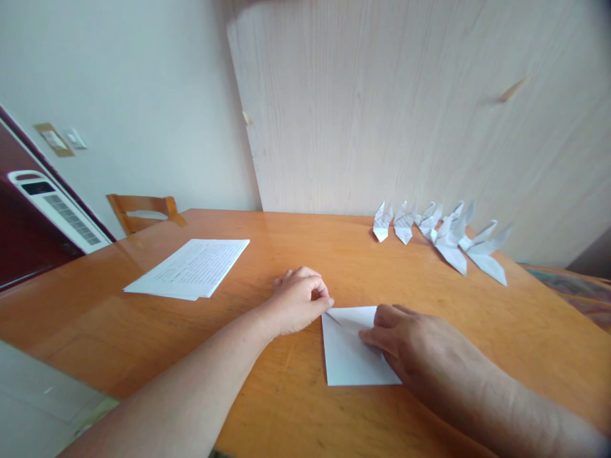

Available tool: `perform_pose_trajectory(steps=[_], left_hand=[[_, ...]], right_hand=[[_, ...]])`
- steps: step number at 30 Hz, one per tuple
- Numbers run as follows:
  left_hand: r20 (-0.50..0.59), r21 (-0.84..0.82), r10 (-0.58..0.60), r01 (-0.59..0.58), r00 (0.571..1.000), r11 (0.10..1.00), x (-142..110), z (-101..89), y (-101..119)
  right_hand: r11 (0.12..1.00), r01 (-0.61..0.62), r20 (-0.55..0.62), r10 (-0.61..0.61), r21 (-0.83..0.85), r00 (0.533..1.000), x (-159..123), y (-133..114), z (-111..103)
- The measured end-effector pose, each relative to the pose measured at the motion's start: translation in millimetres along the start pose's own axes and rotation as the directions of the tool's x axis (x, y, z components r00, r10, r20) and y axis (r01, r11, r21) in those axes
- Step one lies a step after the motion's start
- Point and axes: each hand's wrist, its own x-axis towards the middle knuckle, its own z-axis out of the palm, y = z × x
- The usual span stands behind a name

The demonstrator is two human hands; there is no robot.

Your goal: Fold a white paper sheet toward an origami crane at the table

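A folded white sheet of paper (351,362), roughly square, lies flat on the wooden table in front of me. At its far left corner, my left hand (300,300) pinches the paper between thumb and forefinger. A crease or raised flap runs from that corner toward the middle. My right hand (405,343) rests over the right side of the sheet, fingers bent and pressing on it. The right part of the paper is hidden under that hand, and I cannot see whether the fingers grip an edge there.
Several folded paper cranes (449,238) stand at the table's back right. A stack of printed sheets (191,270) lies at the left. Behind the table (281,407) are a wood-grain panel (382,108) and a wooden chair (143,205). A pale glossy surface (42,388) fills the lower left.
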Motion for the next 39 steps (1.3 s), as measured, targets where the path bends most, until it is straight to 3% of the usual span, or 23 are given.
perform_pose_trajectory(steps=[12, 18, 21, 24, 29, 39], left_hand=[[-0.049, 0.059, 0.111, -0.108, 0.993, 0.992, 0.2, 6.2, -9.6], [-0.145, 0.0, 0.308, -0.311, 0.94, 0.95, -3.9, 7.0, 0.3], [-0.12, -0.118, 0.4, -0.413, 0.909, 0.903, -6.6, 8.2, 9.2], [-0.069, -0.189, 0.435, -0.44, 0.898, 0.878, -9.0, 10.1, 14.2], [0.021, -0.18, 0.452, -0.441, 0.892, 0.879, -10.1, 10.8, 13.6], [0.057, -0.147, 0.481, -0.47, 0.875, 0.871, -9.7, 12.3, 12.6]], right_hand=[[1.0, 0.002, -0.023, -0.002, 0.012, 1.0, -0.5, 0.6, -0.7], [1.0, 0.016, -0.062, -0.015, 0.009, 0.998, -1.9, 3.6, 4.3], [1.0, 0.019, -0.065, -0.019, -0.001, 0.998, -1.6, 3.7, 4.9], [1.0, 0.012, -0.07, -0.012, 0.0, 0.997, -0.9, 2.8, 3.8], [1.0, 0.022, -0.04, -0.022, -0.003, 0.999, -0.3, 2.0, 0.7], [0.999, 0.015, 0.005, -0.015, -0.039, 1.0, -3.0, -0.7, -2.2]])
